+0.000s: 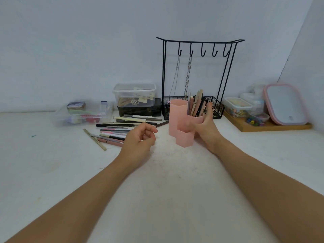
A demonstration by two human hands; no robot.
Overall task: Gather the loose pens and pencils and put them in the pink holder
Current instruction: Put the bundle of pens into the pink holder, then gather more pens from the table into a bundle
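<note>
Pink plastic marks the centre of the scene: the pink holder (182,127), made of hexagonal compartments of differing heights, is seen upright on a white table (157,190). Its right-hand compartment is already filled with several pens and pencils (197,104) standing on end, while the tall left compartment and the low front one show nothing from this angle. The holder is steadied by the right hand (205,125), whose thumb is laid across the front wall and whose fingers are curled round the far side.

Just left of the holder, the loose pens and pencils (121,128) are spread in a rough pile on the table, most lying side by side; one beige pencil (95,139) is set apart at the pile's near-left edge, angled across the others. The left hand (140,139) is held at the pile's right end with fingers loosely curled inward; nothing can be seen gripped in it, though whether a fingertip touches a pen cannot be told.

Behind, a black wire rack (199,76) with hooks and hanging chains is placed against the wall. Clear plastic boxes (135,94) are stacked to its left, and a wooden tray (273,126) with small containers is seen to the right.
</note>
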